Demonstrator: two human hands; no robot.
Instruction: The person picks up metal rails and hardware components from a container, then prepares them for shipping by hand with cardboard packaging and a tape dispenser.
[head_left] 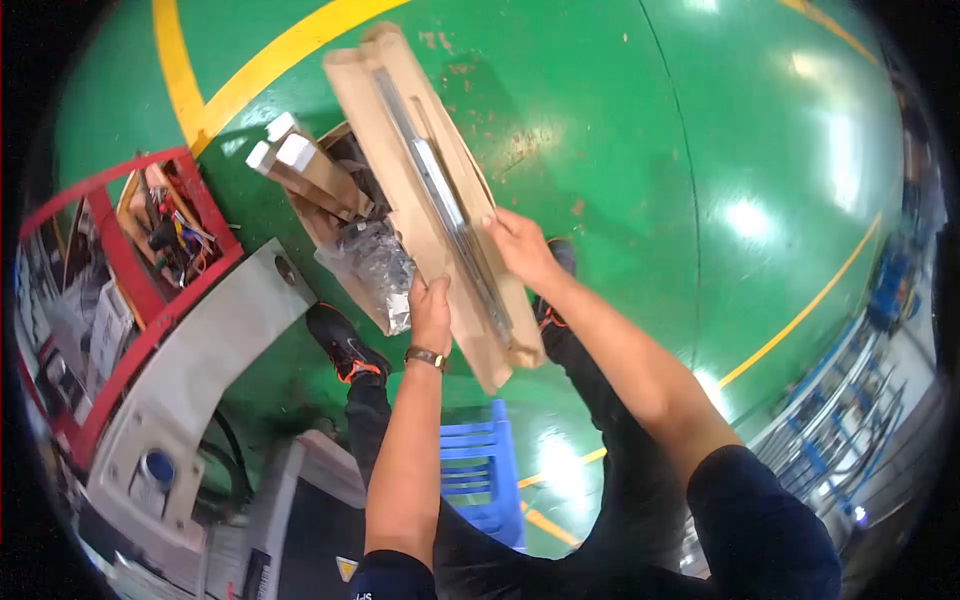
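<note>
A long, narrow cardboard box (357, 88) lies open side up between my hands, tilted across the view. Inside it rests a long metal rail (398, 105) with a bright silver block-like section (440, 180) near its middle. My left hand (431, 315) grips the box's left edge, thumb on top. On the opposite edge, my right hand (522, 248) is closed round the cardboard, its fingertips partly hidden. Just left of the box is a crumpled clear plastic bag (372, 255), close to my left hand.
Several narrow cartons (315, 180) with white ends stand in a larger carton at left. A red-framed cart (150, 300) holds tools and parts, beside a curved grey machine part (225, 335). A blue plastic stool (480, 455) is below my hands. Racks (850, 400) line the right.
</note>
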